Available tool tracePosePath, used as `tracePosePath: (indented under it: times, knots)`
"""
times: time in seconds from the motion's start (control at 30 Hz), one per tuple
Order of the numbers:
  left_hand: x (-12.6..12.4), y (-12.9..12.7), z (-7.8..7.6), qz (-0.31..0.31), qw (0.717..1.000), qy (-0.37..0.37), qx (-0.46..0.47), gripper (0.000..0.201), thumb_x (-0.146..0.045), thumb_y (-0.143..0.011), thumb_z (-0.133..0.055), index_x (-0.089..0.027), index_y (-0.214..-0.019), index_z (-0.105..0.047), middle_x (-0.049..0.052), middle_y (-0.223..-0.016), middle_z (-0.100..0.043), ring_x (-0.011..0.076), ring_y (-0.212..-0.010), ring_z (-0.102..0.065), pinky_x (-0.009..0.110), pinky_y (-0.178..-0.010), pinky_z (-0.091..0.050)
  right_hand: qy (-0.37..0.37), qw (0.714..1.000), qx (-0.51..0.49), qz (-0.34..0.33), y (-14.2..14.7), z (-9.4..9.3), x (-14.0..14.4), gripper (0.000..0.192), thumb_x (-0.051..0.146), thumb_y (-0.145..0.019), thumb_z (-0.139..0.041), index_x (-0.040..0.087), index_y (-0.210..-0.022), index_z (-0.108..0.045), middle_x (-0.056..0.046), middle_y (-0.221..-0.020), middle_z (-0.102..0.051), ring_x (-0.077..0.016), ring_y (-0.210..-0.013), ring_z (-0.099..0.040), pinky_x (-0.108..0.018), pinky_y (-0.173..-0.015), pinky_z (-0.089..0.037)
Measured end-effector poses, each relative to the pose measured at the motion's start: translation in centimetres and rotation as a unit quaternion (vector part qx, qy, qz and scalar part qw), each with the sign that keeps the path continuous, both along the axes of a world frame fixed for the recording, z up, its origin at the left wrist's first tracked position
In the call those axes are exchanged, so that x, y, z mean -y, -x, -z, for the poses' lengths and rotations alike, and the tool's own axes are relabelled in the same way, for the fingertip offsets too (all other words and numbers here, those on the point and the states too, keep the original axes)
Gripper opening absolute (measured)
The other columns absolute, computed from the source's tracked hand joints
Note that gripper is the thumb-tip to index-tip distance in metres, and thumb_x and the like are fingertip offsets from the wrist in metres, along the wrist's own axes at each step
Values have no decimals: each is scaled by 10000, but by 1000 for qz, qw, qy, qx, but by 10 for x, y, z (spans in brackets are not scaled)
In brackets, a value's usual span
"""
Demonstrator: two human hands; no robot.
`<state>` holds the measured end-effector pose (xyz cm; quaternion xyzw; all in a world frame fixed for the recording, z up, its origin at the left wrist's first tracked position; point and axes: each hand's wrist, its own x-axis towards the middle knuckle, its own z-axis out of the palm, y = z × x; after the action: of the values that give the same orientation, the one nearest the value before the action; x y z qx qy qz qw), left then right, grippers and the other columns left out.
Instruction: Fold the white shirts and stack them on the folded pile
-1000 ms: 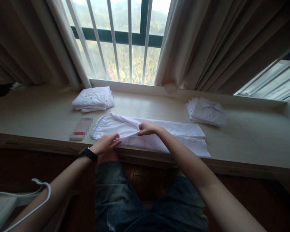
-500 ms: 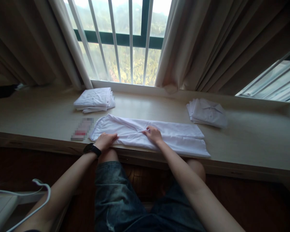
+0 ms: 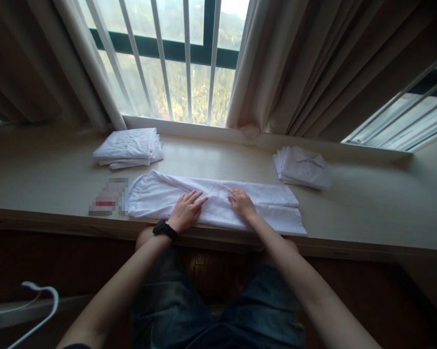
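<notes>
one long white garment [image 3: 218,206], folded lengthwise into a narrow strip, lies along the near edge of the wooden window ledge [image 3: 367,213], about the middle of its length. both hands rest on it. the left hand [image 3: 186,212] lies flat with fingers spread and loose, palm down on the cloth left of centre, gripping nothing; a dark watch [image 3: 164,229] sits on that wrist. the right hand [image 3: 243,203] is also laid flat and unclenched, pressing the cloth just right of centre, fingers pointing toward the window. the two hands are near each other but apart.

two stacks of folded white garments stand farther back: one stack [image 3: 129,148] toward the far left part of the ledge, near the window frame, and a second stack [image 3: 302,167] toward the far right, below the curtain [image 3: 313,68]. how many pieces each stack holds cannot be counted.

one small flat item [image 3: 107,196] lies just beside the left end of the long garment; it is blurred out, so only red and pale patches show.

one white hanger [image 3: 32,310] shows at the lower left, cut off by the frame. the person's legs in dark denim fill the bottom, and both forearms run out of the picture. the ledge's left and right ends are cut off, and the left corner lies in deep shadow.
</notes>
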<state>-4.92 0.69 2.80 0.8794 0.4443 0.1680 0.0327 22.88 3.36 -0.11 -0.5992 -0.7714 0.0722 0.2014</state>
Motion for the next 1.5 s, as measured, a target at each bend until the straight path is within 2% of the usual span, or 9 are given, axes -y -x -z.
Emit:
tracePosePath:
  times: [0.13, 0.37, 0.6, 0.8, 0.9, 1.03, 1.13, 1.33, 1.5]
  knots:
    - [-5, -40, 20, 16, 1000, 7, 24, 484, -348, -998, -407, -295, -1472, -488, 81, -1563, -437, 332, -1480, -306, 590, -1170, -245, 19, 998, 65, -2, -36, 3, 13, 427, 391, -1025, -437, 207, -1384, -575, -122, -1482, -522, -286, -1411, -429, -508, -1172, -315]
    - [-2, -38, 24, -18, 996, -17, 86, 402, -312, -960, -469, -250, -1334, -603, 108, -1354, -595, 292, -1331, -456, 469, -1126, -345, 27, 996, 75, 43, -102, -5, 27, 338, 249, -1017, -420, 194, -1220, -684, -118, -1330, -649, -234, -1252, -590, -400, -1084, -435]
    - [-16, -34, 26, -165, 975, 28, 146, 458, -425, -993, -407, -224, -1335, -637, 119, -1030, -632, 260, -1016, -592, 396, -955, -457, 95, 988, 102, -71, -93, -36, 10, 255, 354, -849, -736, 249, -1082, -733, -45, -1137, -731, -227, -1064, -671, -283, -922, -484]
    - [-32, -36, 22, -175, 958, 83, 210, 364, -432, -946, -517, -222, -1134, -748, 96, -1155, -674, 253, -1097, -621, 377, -999, -479, 17, 998, 63, -16, -90, -14, 23, 297, 389, -965, -583, 212, -1170, -706, -89, -1299, -665, -243, -1231, -590, -360, -1073, -434]
    - [-39, -38, 17, -167, 951, 77, 250, 368, -376, -888, -601, -236, -1210, -712, 83, -1261, -637, 253, -1159, -613, 388, -1045, -483, -4, 999, 44, -9, -91, -3, 27, 320, 381, -985, -544, 199, -1207, -687, -98, -1312, -657, -242, -1289, -548, -396, -1135, -387]
    - [-55, -41, 15, -128, 927, 116, 333, 524, -318, -842, -614, -203, -1353, -612, 109, -1395, -532, 188, -996, -676, 325, -921, -565, -9, 1000, 27, -2, -98, -1, 25, 352, 364, -928, -631, 188, -1230, -674, -101, -1307, -660, -242, -1262, -566, -384, -1130, -395]
    - [-65, -40, 15, -158, 941, 134, 268, 523, -240, -793, -604, -166, -1310, -646, 120, -1315, -602, 176, -912, -679, 310, -892, -559, -13, 999, 31, 33, -106, -2, 23, 283, 300, -936, -588, 192, -1172, -702, -98, -1271, -679, -240, -1213, -592, -385, -1107, -408]
    - [-64, -39, 19, -228, 951, 118, 171, 256, -285, -822, -568, -160, -915, -771, 93, -873, -706, 242, -904, -656, 350, -923, -504, -23, 993, 61, 98, -120, 8, 28, 325, 226, -922, -505, 192, -1172, -709, -99, -1293, -673, -269, -1257, -553, -483, -1141, -338]
    - [-51, -46, 29, -254, 948, 70, 177, 282, -298, -896, -487, -159, -904, -733, 116, -926, -678, 246, -932, -633, 348, -917, -490, -52, 955, 61, 287, -145, 12, 36, 422, 212, -862, -497, 226, -1235, -693, -92, -1382, -617, -371, -1359, -415, -717, -1119, -184]
